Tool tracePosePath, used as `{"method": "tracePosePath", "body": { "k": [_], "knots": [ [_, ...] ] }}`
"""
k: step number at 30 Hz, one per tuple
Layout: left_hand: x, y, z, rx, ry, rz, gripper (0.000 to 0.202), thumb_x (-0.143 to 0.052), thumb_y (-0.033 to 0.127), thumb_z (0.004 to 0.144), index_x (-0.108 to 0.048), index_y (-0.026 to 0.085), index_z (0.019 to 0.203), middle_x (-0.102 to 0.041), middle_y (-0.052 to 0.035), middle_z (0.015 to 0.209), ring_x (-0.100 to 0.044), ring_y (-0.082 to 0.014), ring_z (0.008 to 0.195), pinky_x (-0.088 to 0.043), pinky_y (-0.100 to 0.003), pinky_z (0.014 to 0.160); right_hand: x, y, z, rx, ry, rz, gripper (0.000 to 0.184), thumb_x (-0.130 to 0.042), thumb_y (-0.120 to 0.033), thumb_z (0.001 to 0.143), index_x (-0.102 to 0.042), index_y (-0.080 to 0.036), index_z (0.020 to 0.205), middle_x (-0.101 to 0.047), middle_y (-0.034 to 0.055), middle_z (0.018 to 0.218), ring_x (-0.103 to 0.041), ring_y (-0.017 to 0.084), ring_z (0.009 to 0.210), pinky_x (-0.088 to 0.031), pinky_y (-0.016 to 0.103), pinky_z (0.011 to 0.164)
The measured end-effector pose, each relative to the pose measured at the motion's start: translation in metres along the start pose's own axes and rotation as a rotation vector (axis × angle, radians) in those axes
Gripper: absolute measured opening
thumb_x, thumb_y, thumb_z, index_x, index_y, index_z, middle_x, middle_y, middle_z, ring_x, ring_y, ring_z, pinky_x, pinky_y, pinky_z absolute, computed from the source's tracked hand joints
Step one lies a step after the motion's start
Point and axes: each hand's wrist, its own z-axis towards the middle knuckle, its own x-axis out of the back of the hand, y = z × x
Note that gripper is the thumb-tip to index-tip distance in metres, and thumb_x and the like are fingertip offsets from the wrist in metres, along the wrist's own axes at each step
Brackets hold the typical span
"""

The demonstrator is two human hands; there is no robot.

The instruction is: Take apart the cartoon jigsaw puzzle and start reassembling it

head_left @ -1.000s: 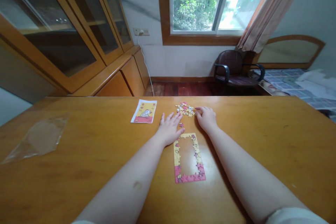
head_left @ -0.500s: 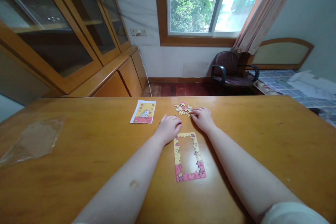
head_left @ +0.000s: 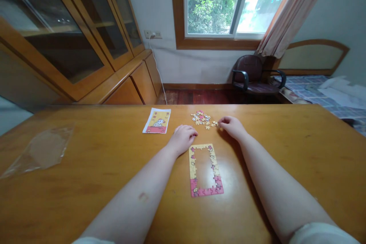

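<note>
My right hand (head_left: 232,126) is at the right side of a small heap of jigsaw puzzle pieces (head_left: 201,117). Its thumb and fingertips are pinched at a yellow puzzle piece (head_left: 214,124) on the table, partly hidden by the fingers. Another loose yellow piece (head_left: 207,127) lies just in front of the heap. My left hand (head_left: 183,137) rests on the table with its fingers curled together; what is under them, if anything, is hidden. Close below it lies a joined puzzle border (head_left: 207,191), yellow at the top and pink at the bottom, with bare table inside.
A picture card (head_left: 157,121) showing a white animal on yellow and pink lies left of the heap. A clear plastic bag (head_left: 42,146) is flat on the wooden table (head_left: 114,167) at far left. Beyond the table stand a chair (head_left: 251,72) and a glass-fronted cabinet (head_left: 94,80).
My right hand has moved right, away from the heap, and a few yellow pieces now lie spread out from it. My left hand stays nearly in place.
</note>
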Motion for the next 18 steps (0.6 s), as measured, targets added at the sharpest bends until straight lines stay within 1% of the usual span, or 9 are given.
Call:
{"method": "tracePosePath", "body": {
  "k": [2, 4, 5, 7, 9, 10, 12, 15, 18],
  "knots": [
    [0.001, 0.0, 0.0, 0.052, -0.001, 0.009, 0.019, -0.053, 0.017, 0.082, -0.07, 0.024, 0.089, -0.07, -0.0021, 0.098, -0.06, -0.0192, 0.099, -0.043, -0.036, 0.094, 0.006, 0.001, 0.0, -0.007, -0.071, -0.101, 0.012, -0.057, -0.019, 0.069, -0.067, -0.018, 0.075, -0.068, 0.0014, 0.067, -0.06, 0.015, 0.062, -0.044, 0.025, 0.06],
    [0.002, 0.0, 0.0, 0.091, 0.011, 0.013, 0.019, -0.053, 0.017, 0.082, -0.07, 0.024, 0.088, -0.07, -0.0031, 0.097, -0.06, -0.0194, 0.097, -0.044, -0.036, 0.093, 0.008, 0.0, 0.0, 0.063, -0.057, -0.209, 0.012, -0.057, -0.02, 0.071, -0.067, -0.019, 0.076, -0.068, 0.0025, 0.071, -0.061, 0.017, 0.067, -0.045, 0.027, 0.064],
    [0.002, 0.0, 0.0, 0.095, 0.023, 0.012, 0.019, -0.052, 0.018, 0.082, -0.069, 0.024, 0.09, -0.069, -0.0033, 0.098, -0.06, -0.0195, 0.098, -0.044, -0.036, 0.093, 0.008, -0.001, 0.0, 0.139, -0.021, -0.255, 0.013, -0.057, -0.021, 0.073, -0.068, -0.019, 0.079, -0.069, 0.0036, 0.076, -0.062, 0.018, 0.073, -0.046, 0.029, 0.068],
    [0.0, -0.001, 0.0, 0.076, 0.049, 0.01, 0.021, -0.052, 0.018, 0.083, -0.069, 0.024, 0.094, -0.068, -0.0037, 0.103, -0.059, -0.02, 0.101, -0.044, -0.036, 0.094, 0.003, -0.006, -0.002, 0.339, 0.044, -0.324, 0.017, -0.057, -0.026, 0.078, -0.069, -0.021, 0.087, -0.07, 0.0057, 0.09, -0.061, 0.021, 0.087, -0.046, 0.033, 0.08],
    [-0.001, -0.001, -0.001, 0.049, 0.054, 0.012, 0.022, -0.053, 0.019, 0.082, -0.069, 0.023, 0.097, -0.066, -0.0045, 0.109, -0.057, -0.0208, 0.106, -0.043, -0.037, 0.097, -0.006, -0.013, -0.006, 0.524, 0.044, -0.369, 0.021, -0.057, -0.031, 0.082, -0.07, -0.023, 0.096, -0.068, 0.0065, 0.104, -0.058, 0.022, 0.098, -0.042, 0.037, 0.091],
    [-0.002, -0.001, -0.001, 0.041, 0.047, 0.014, 0.022, -0.053, 0.019, 0.082, -0.068, 0.023, 0.098, -0.066, -0.0049, 0.111, -0.057, -0.0211, 0.107, -0.042, -0.038, 0.098, -0.01, -0.016, -0.008, 0.57, 0.028, -0.388, 0.021, -0.059, -0.033, 0.082, -0.071, -0.024, 0.097, -0.067, 0.0065, 0.107, -0.057, 0.023, 0.1, -0.041, 0.038, 0.092],
    [-0.002, -0.001, -0.001, 0.038, 0.03, 0.014, 0.022, -0.053, 0.02, 0.083, -0.069, 0.022, 0.098, -0.066, -0.0054, 0.112, -0.056, -0.0215, 0.109, -0.04, -0.039, 0.101, -0.017, -0.02, -0.012, 0.625, -0.016, -0.433, 0.02, -0.059, -0.036, 0.083, -0.072, -0.027, 0.096, -0.066, 0.0056, 0.111, -0.056, 0.023, 0.103, -0.039, 0.041, 0.094],
    [-0.001, 0.0, -0.001, 0.041, 0.017, 0.0, 0.023, -0.051, 0.021, 0.084, -0.069, 0.023, 0.099, -0.066, -0.0055, 0.111, -0.057, -0.0212, 0.108, -0.041, -0.039, 0.101, -0.019, -0.019, -0.013, 0.662, -0.068, -0.463, 0.02, -0.055, -0.036, 0.087, -0.073, -0.028, 0.093, -0.069, 0.0039, 0.107, -0.058, 0.022, 0.102, -0.038, 0.041, 0.093],
    [0.0, 0.0, -0.001, 0.052, 0.016, -0.009, 0.023, -0.052, 0.021, 0.083, -0.069, 0.023, 0.098, -0.067, -0.0046, 0.108, -0.058, -0.0208, 0.105, -0.044, -0.037, 0.097, -0.012, -0.011, -0.008, 0.618, -0.05, -0.467, 0.024, -0.052, -0.033, 0.089, -0.074, -0.026, 0.089, -0.071, 0.0041, 0.1, -0.061, 0.02, 0.096, -0.04, 0.039, 0.092]
  ]
}}
